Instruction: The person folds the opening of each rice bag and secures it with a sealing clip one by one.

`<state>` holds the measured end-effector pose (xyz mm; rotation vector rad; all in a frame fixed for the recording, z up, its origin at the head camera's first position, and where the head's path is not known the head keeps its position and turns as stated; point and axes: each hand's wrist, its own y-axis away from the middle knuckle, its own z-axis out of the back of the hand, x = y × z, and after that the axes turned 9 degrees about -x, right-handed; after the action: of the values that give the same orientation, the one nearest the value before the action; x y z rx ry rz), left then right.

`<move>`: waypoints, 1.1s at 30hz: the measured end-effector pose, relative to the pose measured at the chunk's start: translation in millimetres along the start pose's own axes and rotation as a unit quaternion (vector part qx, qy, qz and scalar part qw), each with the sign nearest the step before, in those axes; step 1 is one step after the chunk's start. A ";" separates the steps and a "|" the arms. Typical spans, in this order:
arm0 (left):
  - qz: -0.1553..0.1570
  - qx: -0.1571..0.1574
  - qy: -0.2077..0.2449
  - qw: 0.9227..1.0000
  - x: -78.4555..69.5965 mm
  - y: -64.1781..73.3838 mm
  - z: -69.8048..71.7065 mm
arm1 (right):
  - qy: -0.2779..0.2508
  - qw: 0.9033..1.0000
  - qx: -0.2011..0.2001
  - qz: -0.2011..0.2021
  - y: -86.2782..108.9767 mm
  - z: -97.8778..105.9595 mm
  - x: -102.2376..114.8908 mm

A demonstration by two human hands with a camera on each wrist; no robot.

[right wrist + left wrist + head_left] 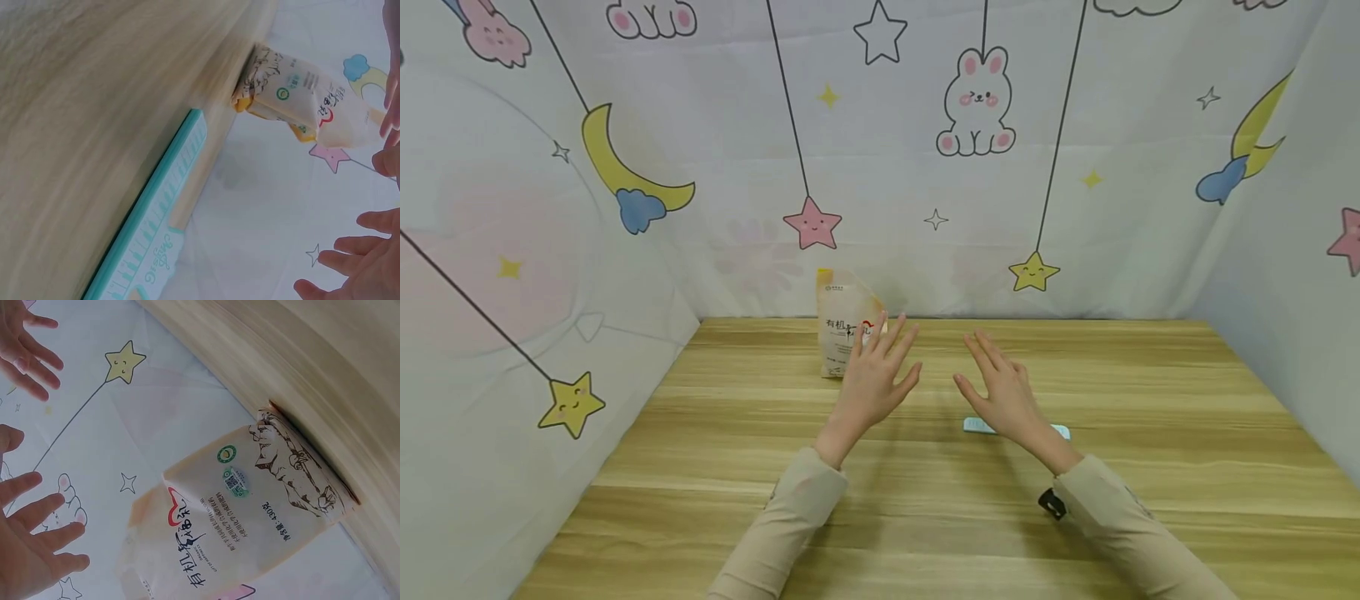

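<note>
My left hand [874,382] is held above the table with straight, spread fingers. In the head view it overlaps a cream paper food bag [835,342]; the left wrist view shows the bag [244,506] standing apart from the fingers. Dark lettering, a red mark and a sketch are printed on the bag. To the right my right hand [1006,398] hovers, fingers extended and holding nothing. Below it lies a long, narrow teal-and-white thing [977,426], partly hidden by that hand. The right wrist view shows white sides with teal lettering on this thing [156,231].
The wood-grain table [737,467] ends at a white cloth backdrop [895,183] with printed stars, moons and rabbits. More cloth walls stand at the left and right. A small black object [1052,504] sits under the right sleeve.
</note>
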<state>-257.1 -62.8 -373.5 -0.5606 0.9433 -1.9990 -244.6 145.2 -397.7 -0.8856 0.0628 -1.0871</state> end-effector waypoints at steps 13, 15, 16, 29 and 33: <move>-0.003 -0.034 0.000 0.999 4.1 -2.4 2.7 | -0.024 1.000 -0.013 0.005 -5.8 -0.5 9.2; -0.002 -0.035 0.003 0.999 5.1 -3.2 3.5 | -0.026 1.000 -0.015 0.007 -6.8 -0.9 10.3; -0.001 -0.035 0.005 0.999 5.6 -3.8 3.8 | -0.026 0.999 -0.016 0.009 -7.4 -1.1 10.8; 0.001 -0.042 0.013 0.999 11.4 -9.5 5.8 | -0.046 0.998 -0.038 0.015 -15.4 -3.7 14.2; 0.000 -0.039 0.015 0.999 14.4 -10.0 5.5 | -0.065 0.997 -0.044 0.014 -17.7 -6.1 13.6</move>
<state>-266.3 -73.4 -361.6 -0.5735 1.0432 -1.9821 -253.7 128.0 -385.2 -1.0307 0.0153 -1.0051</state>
